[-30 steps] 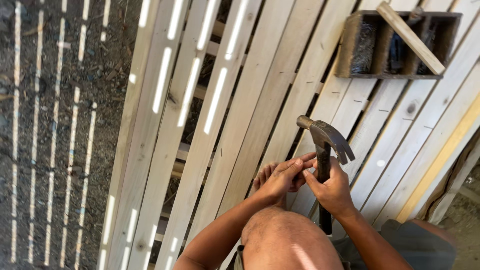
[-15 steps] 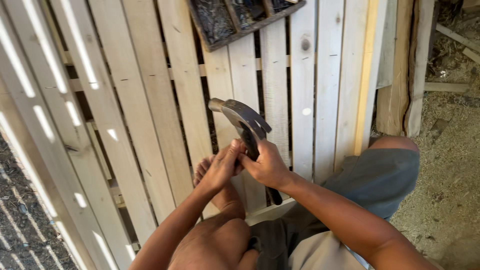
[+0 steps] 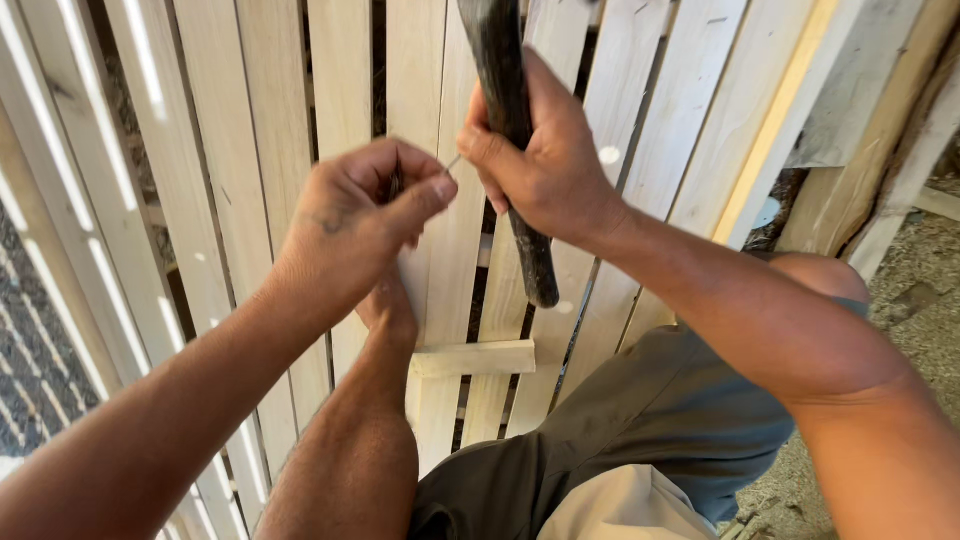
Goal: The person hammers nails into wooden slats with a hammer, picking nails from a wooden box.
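Observation:
My right hand [image 3: 540, 160] grips the dark handle of a hammer [image 3: 515, 150]; its head is cut off by the top edge. My left hand [image 3: 355, 220] pinches a thin nail [image 3: 453, 163] between thumb and fingers, its tip reaching toward my right hand. Both hands hover above a panel of pale wooden slats [image 3: 340, 90]. Below my left hand, my bare foot [image 3: 385, 305] rests on the slats.
A short wooden crosspiece [image 3: 475, 358] lies across the slats near my knee. A yellowish board [image 3: 775, 120] and rough planks [image 3: 880, 130] border the panel on the right. Sandy ground [image 3: 920, 290] shows at the far right, dark ground [image 3: 30, 330] at the left.
The view has closed in on my hands; both hands rose in the frame. The hammer head has left the view and the tray of nails is gone from sight. The nail now shows between my left fingers.

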